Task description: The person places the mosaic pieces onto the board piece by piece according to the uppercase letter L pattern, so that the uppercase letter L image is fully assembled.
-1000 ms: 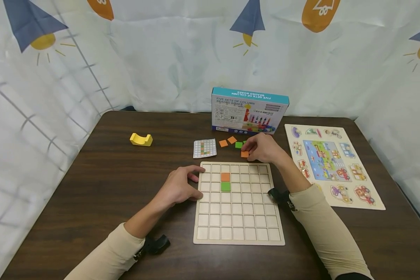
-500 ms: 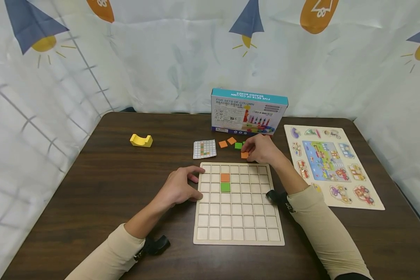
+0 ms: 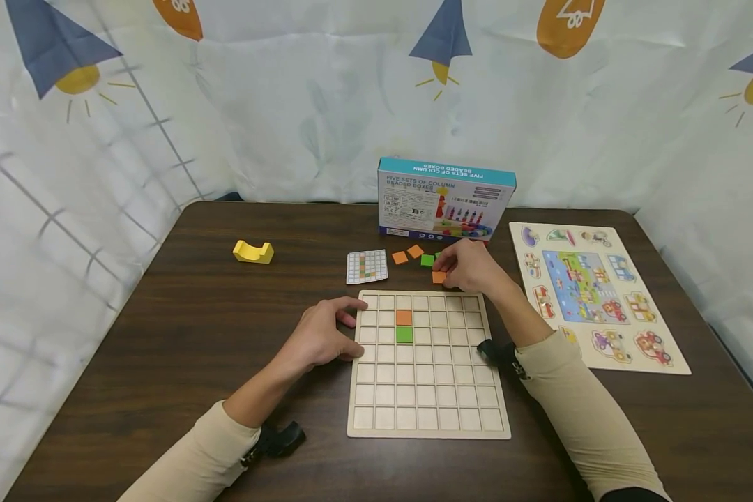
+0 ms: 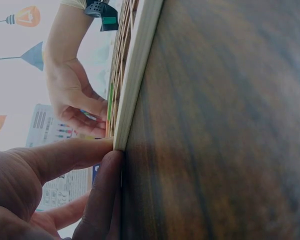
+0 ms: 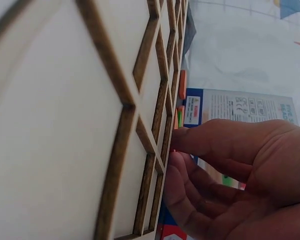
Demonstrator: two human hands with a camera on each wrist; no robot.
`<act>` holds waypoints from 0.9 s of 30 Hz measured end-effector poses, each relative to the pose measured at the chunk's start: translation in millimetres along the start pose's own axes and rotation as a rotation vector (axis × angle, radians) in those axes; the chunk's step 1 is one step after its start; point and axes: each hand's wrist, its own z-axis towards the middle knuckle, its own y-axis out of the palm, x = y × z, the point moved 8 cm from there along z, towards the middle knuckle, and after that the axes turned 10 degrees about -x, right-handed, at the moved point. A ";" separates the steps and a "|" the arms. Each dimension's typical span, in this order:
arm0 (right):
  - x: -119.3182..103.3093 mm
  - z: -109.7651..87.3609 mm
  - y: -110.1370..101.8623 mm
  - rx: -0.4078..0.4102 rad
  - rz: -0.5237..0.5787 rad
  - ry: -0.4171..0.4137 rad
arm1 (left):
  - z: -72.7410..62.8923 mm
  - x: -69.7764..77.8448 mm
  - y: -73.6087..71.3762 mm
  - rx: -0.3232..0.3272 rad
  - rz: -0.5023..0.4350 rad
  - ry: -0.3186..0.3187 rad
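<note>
Your right hand pinches an orange tile beyond the board, apparently for pickup; your left hand, spread, touches the board's left edge. Lifting likely needs a steady pinch.

Grid board on the table, two tiles in its third column from left, one behind the other; left hand at its left edge. Behind it, left to right: card, loose tiles, right hand at the front tile, box behind all three. Puzzle board right of the grid, block well left of the card.
</note>
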 end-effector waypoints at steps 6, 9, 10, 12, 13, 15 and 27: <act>-1.4 -3.0 -1.5 0.007 0.001 0.015 | 0.0 -0.2 -0.1 0.003 0.003 -0.002; -3.0 -5.0 -2.5 0.014 -0.005 0.011 | -0.1 -0.2 -0.2 0.003 0.006 -0.003; -3.2 -5.6 -2.8 0.015 -0.006 0.009 | -0.2 -0.2 -0.3 0.003 0.006 -0.004; -3.4 -6.1 -3.1 0.017 -0.006 0.009 | -0.3 0.1 -0.3 0.003 0.007 -0.004; -3.4 -6.4 -3.4 0.020 -0.007 0.007 | -0.3 0.0 -0.3 0.002 0.007 -0.003; -3.7 -7.0 -3.7 0.028 -0.007 0.009 | -0.4 -0.3 -0.4 0.002 0.008 -0.004; -10.0 -14.1 -4.7 0.042 -0.012 0.038 | -0.3 -0.7 -0.8 0.009 0.018 0.001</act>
